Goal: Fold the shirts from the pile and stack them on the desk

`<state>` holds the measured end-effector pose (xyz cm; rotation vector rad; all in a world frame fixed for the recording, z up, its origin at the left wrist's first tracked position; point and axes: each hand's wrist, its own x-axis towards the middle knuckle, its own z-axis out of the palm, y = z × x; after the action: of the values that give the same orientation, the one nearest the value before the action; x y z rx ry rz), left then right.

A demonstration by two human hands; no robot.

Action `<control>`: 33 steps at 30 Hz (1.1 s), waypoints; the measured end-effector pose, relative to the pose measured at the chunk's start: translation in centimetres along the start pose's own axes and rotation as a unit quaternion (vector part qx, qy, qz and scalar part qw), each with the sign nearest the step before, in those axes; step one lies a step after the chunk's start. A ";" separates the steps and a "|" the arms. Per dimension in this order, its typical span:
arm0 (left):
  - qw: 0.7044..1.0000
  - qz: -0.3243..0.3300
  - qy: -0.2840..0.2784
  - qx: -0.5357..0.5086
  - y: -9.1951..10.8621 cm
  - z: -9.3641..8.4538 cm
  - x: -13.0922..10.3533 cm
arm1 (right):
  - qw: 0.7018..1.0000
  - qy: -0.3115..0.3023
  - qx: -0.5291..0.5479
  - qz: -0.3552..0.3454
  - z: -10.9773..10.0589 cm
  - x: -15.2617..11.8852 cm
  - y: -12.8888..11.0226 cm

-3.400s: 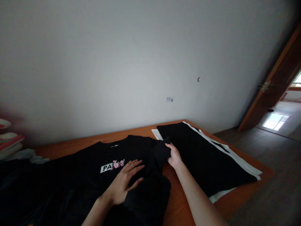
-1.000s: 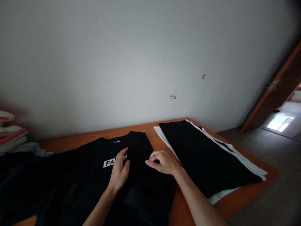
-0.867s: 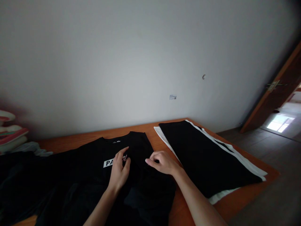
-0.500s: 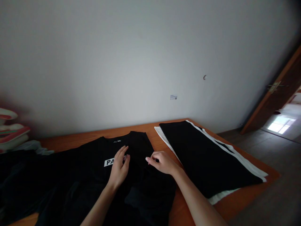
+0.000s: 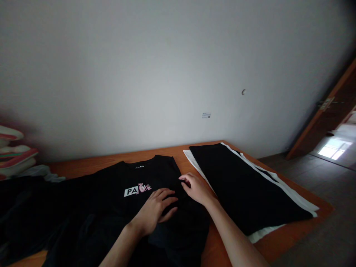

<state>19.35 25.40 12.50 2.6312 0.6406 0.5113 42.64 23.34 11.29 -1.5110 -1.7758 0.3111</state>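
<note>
A black T-shirt lies spread on the wooden tabletop, its neckline toward the wall. On its chest is a white box with the letters "PA" and a pink cartoon figure. My left hand is over the shirt just below and right of the print, palm down, its fingers spread and holding nothing. By the shirt's right side edge, my right hand has loosely bent fingers, with a small gap between thumb and forefinger. I see no cloth gripped in it, though its other fingers are partly hidden.
Right of the shirt lies a folded black garment with white stripes, white cloth showing at its edges. A stack of white and red fabric stands at far left. The wall borders the table; a wooden door is at right.
My left hand has moved right and toward me, uncovering the pink figure. My right hand has shifted slightly right and away from me, to the shirt's side edge.
</note>
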 end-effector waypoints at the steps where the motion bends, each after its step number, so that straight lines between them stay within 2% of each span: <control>1: 1.000 -0.006 -0.006 0.006 0.2 -0.1 -0.1 | 1.000 -0.009 -0.005 -0.004 0.0 0.0 0.2; 4: 0.999 -0.030 -0.011 0.020 0.7 -0.7 -0.3 | 1.000 -0.021 -0.008 -0.017 -0.1 -0.1 0.4; 9: 0.996 -0.051 -0.062 0.041 2.1 -1.2 -0.5 | 1.000 -0.012 -0.008 -0.026 0.2 -0.1 0.9; 14: 0.995 -0.071 -0.052 0.042 3.2 -1.2 -1.2 | 0.999 0.006 -0.024 -0.031 0.5 0.0 1.5; 17: 0.993 -0.108 -0.032 0.033 2.6 -2.2 -2.8 | 0.999 0.012 -0.040 -0.032 0.7 0.0 1.8; 22: 0.979 -0.184 0.037 0.084 -0.6 -6.1 -8.4 | 0.997 0.060 -0.042 -0.016 0.7 0.0 2.0; 25: 0.949 -0.279 0.067 0.127 -2.5 -8.4 -13.2 | 0.994 0.091 -0.059 -0.027 0.5 -0.5 1.8; 27: 0.923 -0.342 0.109 0.141 -3.6 -9.2 -16.8 | 0.993 0.088 -0.062 -0.042 0.0 -1.6 1.7; 29: 0.905 -0.373 0.151 0.136 -4.5 -9.2 -20.3 | 0.996 0.055 -0.051 -0.057 -0.9 -3.2 1.5; 31: 0.885 -0.408 0.179 0.133 -5.1 -8.7 -23.1 | 0.997 -0.010 -0.040 -0.066 -2.2 -5.2 1.1; 33: 0.874 -0.442 0.169 0.109 -5.3 -8.3 -24.6 | 0.992 -0.089 -0.046 -0.075 -3.7 -7.0 0.2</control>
<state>-6.47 19.78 11.04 2.0864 1.9595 0.6132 45.37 15.92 10.92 -1.4394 -2.0587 0.2991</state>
